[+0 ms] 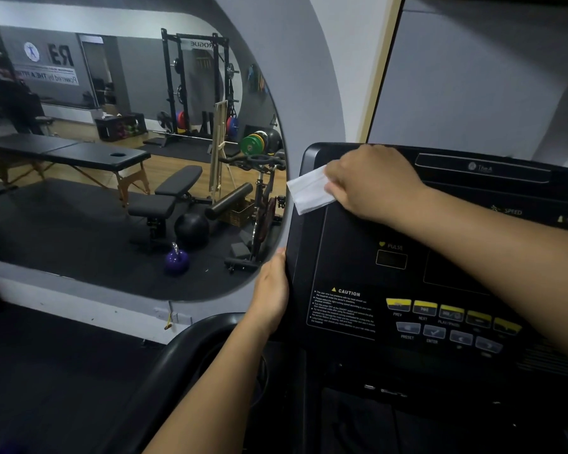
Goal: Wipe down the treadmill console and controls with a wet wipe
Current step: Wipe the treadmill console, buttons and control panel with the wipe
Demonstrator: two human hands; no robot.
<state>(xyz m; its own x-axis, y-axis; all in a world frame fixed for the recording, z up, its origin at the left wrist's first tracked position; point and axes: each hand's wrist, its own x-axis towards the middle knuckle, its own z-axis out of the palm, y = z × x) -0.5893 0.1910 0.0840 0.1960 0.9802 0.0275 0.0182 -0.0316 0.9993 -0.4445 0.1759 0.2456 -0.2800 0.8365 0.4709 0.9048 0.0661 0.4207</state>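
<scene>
Right hand [371, 183]: fingers bent over white wet wipe [310, 191], pressing it on treadmill console [348, 244] upper-left corner; wipe protrudes leftward past fingertips. Left hand [271, 290]: apparently grips console's left edge, fingers hidden.

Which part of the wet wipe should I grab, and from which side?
Pinch the free flap of the wet wipe that overhangs the upper left edge of the console, coming in from the left. The rest lies flat under the right hand, so only that overhang shows both faces to a grip.
</scene>
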